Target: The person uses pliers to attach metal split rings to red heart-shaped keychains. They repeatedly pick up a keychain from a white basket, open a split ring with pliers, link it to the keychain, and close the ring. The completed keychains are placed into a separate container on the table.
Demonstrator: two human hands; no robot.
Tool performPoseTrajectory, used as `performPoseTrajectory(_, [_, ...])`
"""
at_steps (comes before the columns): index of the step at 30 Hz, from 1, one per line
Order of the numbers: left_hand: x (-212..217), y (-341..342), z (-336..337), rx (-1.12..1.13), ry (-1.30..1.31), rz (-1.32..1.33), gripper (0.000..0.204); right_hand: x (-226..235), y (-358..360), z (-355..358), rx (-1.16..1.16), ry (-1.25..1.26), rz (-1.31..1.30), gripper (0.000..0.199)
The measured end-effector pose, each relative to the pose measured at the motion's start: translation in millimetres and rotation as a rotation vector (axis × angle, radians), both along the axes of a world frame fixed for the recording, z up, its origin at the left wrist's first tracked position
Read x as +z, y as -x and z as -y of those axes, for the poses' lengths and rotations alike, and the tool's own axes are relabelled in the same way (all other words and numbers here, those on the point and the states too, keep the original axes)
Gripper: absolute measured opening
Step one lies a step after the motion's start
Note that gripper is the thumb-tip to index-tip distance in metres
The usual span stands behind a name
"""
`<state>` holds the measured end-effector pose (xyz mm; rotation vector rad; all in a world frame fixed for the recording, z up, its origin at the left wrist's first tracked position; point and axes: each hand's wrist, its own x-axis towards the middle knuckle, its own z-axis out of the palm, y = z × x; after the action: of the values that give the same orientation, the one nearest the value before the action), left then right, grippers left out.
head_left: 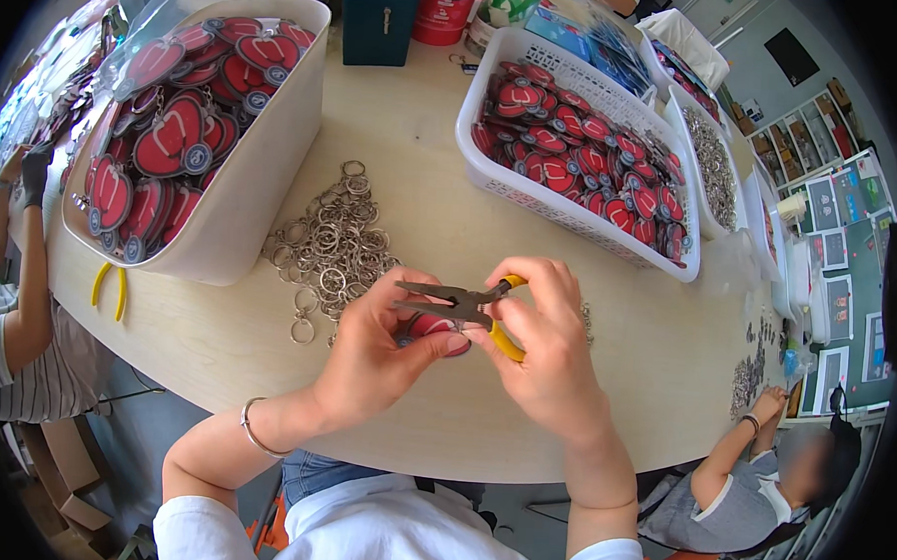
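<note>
Pinched in the fingers of my left hand (370, 352) is a red keychain charm (428, 327), partly covered by the fingers. My right hand (548, 359) is closed round the yellow handles of a pair of pliers (457, 305). The dark jaws are apart and point left, just above the charm and over my left fingers. Whether a small ring lies between my fingertips is hidden. Right behind my left hand spreads a heap of metal key rings with short chains (335, 240).
A white bin (283, 163) of red charms stands at the left, a white basket (582, 211) of charms at the back right. Yellow-handled pliers (110, 290) lie by the left edge. A green box (378, 22) stands behind. Co-workers sit left (26, 332) and right (739, 493).
</note>
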<state>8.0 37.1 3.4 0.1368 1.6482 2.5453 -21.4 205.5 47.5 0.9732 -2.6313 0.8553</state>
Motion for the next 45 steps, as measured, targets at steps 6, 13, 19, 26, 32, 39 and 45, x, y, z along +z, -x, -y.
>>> performPoseTrajectory(6, [-4, -1, 6, -0.046, -0.002, -0.083, 0.028, -5, -4, -5, -0.014, 0.361, 0.446, 0.016])
performPoseTrajectory(13, [-12, -3, 2, 0.117, 0.223, -0.263, 0.02, -15, -7, -4, -0.026, 0.415, 0.489, 0.015])
performPoseTrajectory(19, [-12, 3, 5, 0.248, 0.529, -0.608, 0.023, -23, -19, 7, -0.147, 0.417, 0.373, 0.013])
performPoseTrajectory(26, [-16, 8, 3, 0.253, 0.616, -0.624, 0.024, -25, -11, 1, -0.098, 0.221, 0.197, 0.017])
performPoseTrajectory(32, [-18, 17, -2, 0.316, 0.795, -0.584, 0.02, -39, -2, -2, -0.121, 0.232, 0.145, 0.017])
performPoseTrajectory(39, [-16, 19, 3, 0.318, 0.955, -0.794, 0.021, -38, -1, -2, -0.113, 0.322, 0.197, 0.015])
performPoseTrajectory(45, [-14, 15, 1, 0.374, 1.003, -0.845, 0.021, -33, -5, 2, -0.117, 0.261, 0.078, 0.015])
